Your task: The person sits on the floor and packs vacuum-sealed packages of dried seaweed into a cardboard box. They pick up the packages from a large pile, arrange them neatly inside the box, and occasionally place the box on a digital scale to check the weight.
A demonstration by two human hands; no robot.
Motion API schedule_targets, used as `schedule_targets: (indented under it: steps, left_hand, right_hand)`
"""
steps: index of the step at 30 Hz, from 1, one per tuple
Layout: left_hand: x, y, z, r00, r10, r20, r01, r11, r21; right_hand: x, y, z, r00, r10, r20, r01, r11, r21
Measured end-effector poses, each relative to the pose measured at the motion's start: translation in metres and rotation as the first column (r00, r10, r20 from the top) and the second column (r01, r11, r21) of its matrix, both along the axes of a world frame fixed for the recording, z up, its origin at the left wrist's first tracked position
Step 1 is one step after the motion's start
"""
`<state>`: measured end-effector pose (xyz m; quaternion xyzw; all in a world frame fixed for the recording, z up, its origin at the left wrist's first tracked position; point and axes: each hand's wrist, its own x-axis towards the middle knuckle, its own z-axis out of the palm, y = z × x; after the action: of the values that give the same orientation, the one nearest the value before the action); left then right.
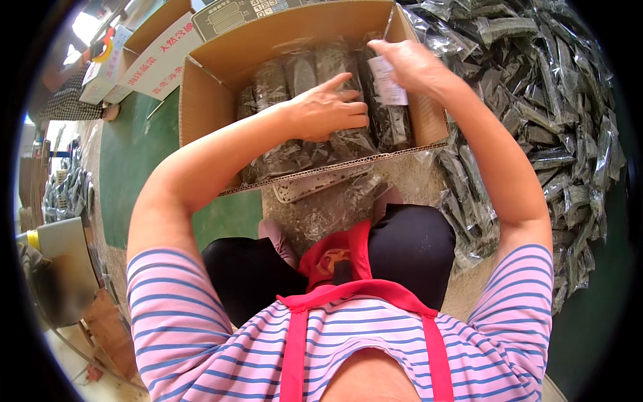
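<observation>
An open cardboard box (pixel 211 100) stands in front of me with a row of clear plastic packets (pixel 271 84) of dark, dried-looking contents inside. My left hand (pixel 329 110) lies over the middle packets with its fingers spread. At the right end of the row is a packet (pixel 394 128) with a white label (pixel 388 82). My right hand (pixel 408 65) is closed on this packet's upper part, beside the box's right wall. The palm hides part of the grip.
A large heap of similar packets (pixel 536 120) spreads to the right. A scale (pixel 231 15) with keys stands behind the box. White printed cartons (pixel 157 63) are at the back left, beside a partly visible person (pixel 63 97). A white tray (pixel 295 191) shows under the box's near edge.
</observation>
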<state>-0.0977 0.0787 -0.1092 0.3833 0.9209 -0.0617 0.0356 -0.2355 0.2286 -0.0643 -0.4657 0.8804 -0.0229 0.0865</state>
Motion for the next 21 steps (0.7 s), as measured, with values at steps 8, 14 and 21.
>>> schedule_targets:
  steps: [8,14,21]
  left_hand:
    - [0.037,-0.018,0.004,0.951,0.298,-0.077,-0.285,0.948,0.144]
    - [0.073,-0.071,-0.016,0.759,0.591,0.274,-0.542,0.806,-0.238]
    - [0.089,-0.1,0.005,0.63,0.673,0.387,-0.459,0.725,-0.514]
  right_hand:
    - [0.005,-0.01,-0.006,0.962,0.09,0.257,0.044,0.88,-0.472]
    - [-0.035,0.072,-0.024,0.989,-0.078,0.129,0.134,0.849,-0.512]
    - [-0.004,0.071,-0.039,0.527,0.061,0.848,0.497,0.787,-0.366]
